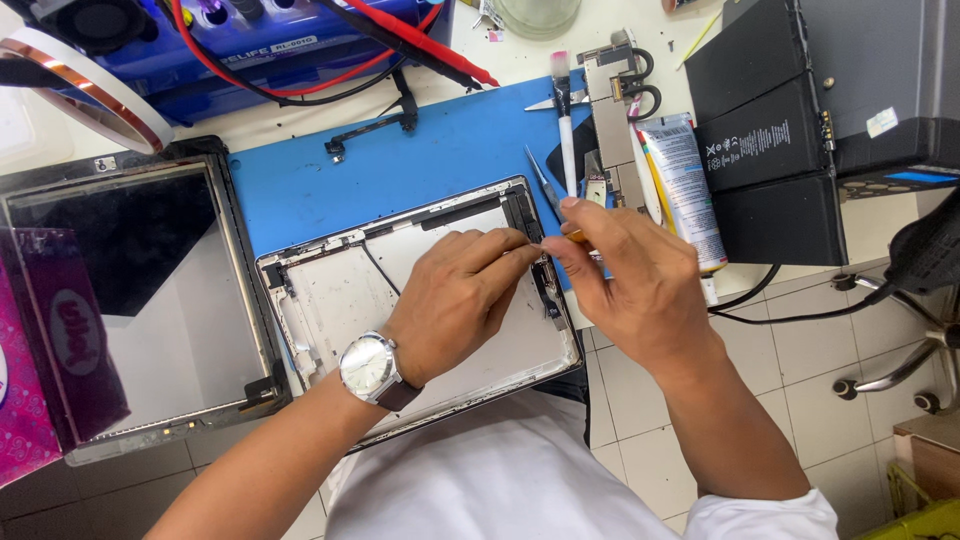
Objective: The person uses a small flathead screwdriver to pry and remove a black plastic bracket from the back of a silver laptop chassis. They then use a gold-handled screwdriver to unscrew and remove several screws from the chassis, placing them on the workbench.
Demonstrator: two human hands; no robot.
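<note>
Opened tablet rear shell (340,290) lies on blue work mat (440,150) at bench edge, half overhanging toward the person's lap; inside looks mostly stripped: bare metal floor, a thin black cable (380,268) and a dark strip along the top edge, black flex part near rt rim (548,290). Screen/glass assy (130,300) already off, lying to the left. Flat black battery cells (775,150) are out, stacked at upper rt. Logic board (612,110) also out, on the mat above the shell. So teardown judged well along; what's left seems small bits at the shell's upper rt corner. Left hand (455,300), wristwatch on wrist, rests over the shell w/ fingers curled, thumb and forefinger pinched at that corner; what they pinch is too small to tell. Right hand (630,285) closed around a slim tool w/ orange grip (577,237), tip hidden btwn the two hands. Around: tweezers (543,183) and white brush (566,120) just above the hands, adhesive tube (690,185) beside the rt hand, red leads (400,40) and blue unit top left, tape roll (90,85), purple box (40,350) far left. In the way: hands cover the work spot; tweezers and tube sit close to the rt hand; shell's overhang leaves it poorly supported, in my judgement.
</note>
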